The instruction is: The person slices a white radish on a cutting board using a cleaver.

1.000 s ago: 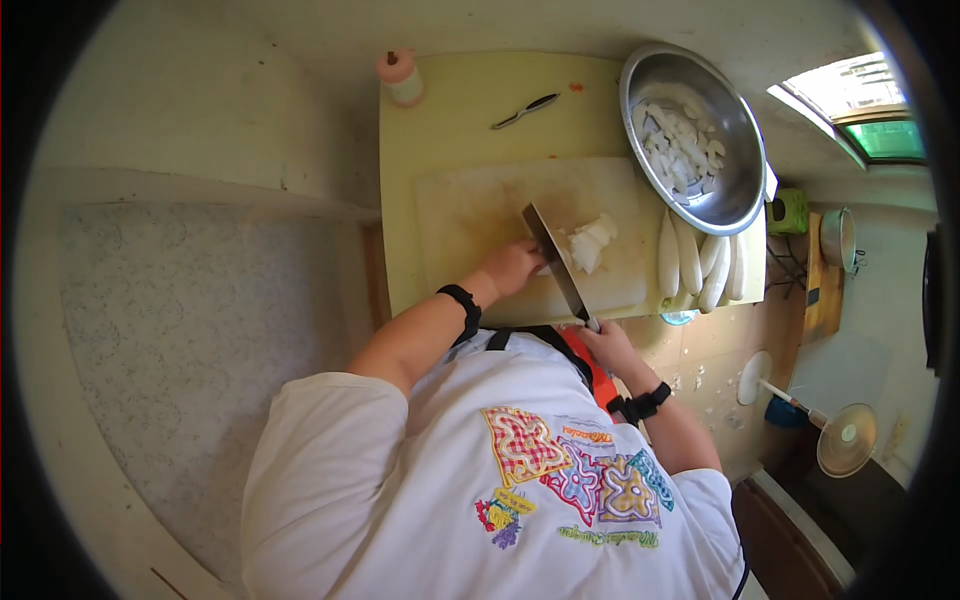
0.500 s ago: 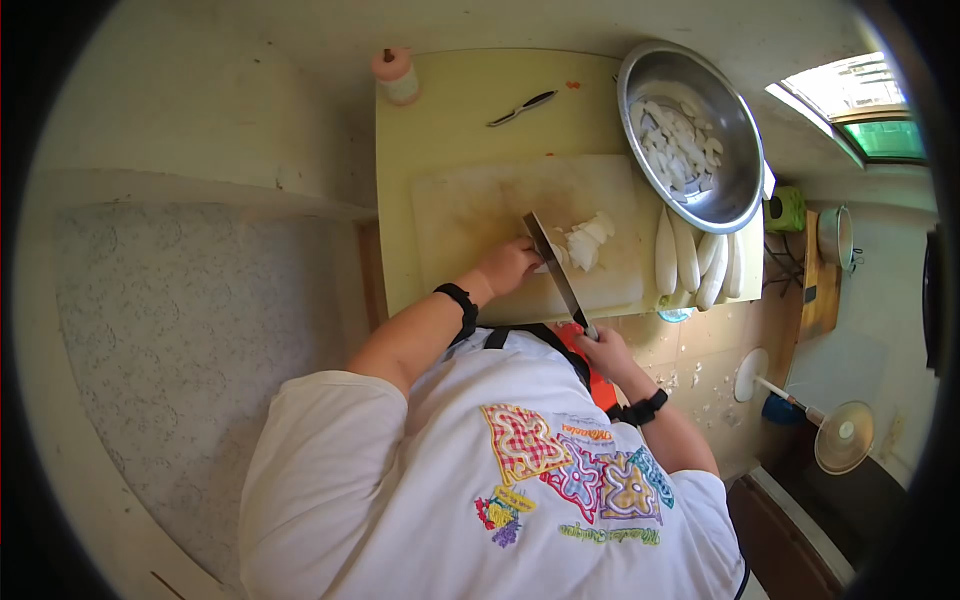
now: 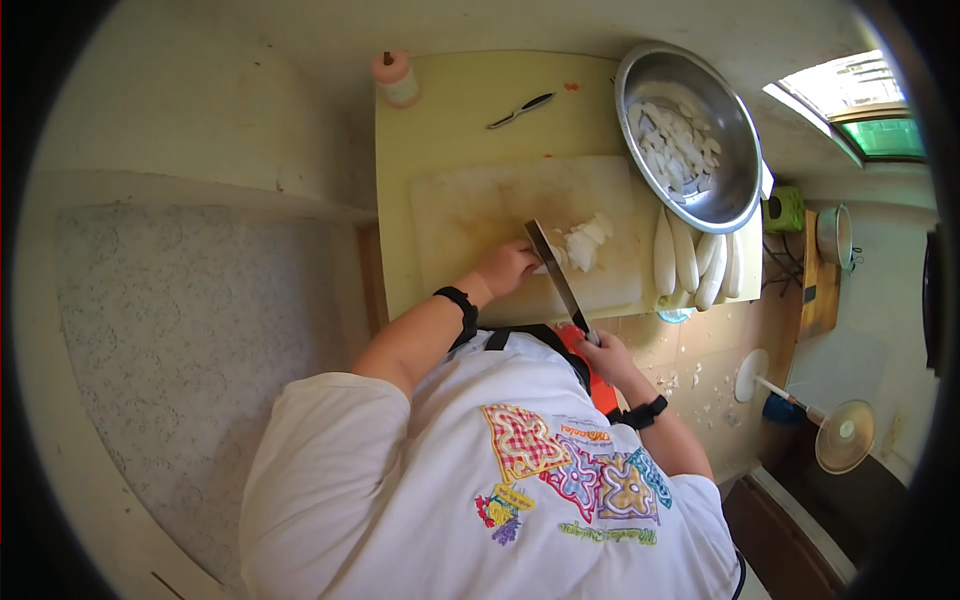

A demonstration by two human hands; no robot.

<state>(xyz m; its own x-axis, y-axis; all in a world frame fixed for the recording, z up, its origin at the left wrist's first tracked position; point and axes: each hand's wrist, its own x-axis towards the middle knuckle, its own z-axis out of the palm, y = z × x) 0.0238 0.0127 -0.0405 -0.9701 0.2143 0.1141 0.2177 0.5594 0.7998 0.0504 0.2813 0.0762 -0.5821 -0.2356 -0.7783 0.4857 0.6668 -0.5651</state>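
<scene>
My right hand (image 3: 608, 356) is closed round the handle of a kitchen knife (image 3: 558, 272). Its broad blade stands edge down over the white cutting board (image 3: 470, 215). To the left of the blade, my left hand (image 3: 507, 268) has its fingers bent over a piece of peeled white vegetable, mostly hidden under them and by the knife. Thin white slices (image 3: 586, 243) lie heaped just right of the blade. Several long peeled white vegetables (image 3: 688, 255) lie side by side at the board's right, their exact kind unclear.
A steel basin (image 3: 740, 185) with cut white pieces stands at the table's back right. A peeler (image 3: 520, 111) lies behind the board, and a pink-topped roll (image 3: 396, 78) stands at the back left corner. Scraps (image 3: 705, 400) litter the floor near a fan (image 3: 845, 437).
The knife blade has dropped slightly toward me and tilted a little. My left hand stays beside it on the vegetable, and the slices lie almost as before.
</scene>
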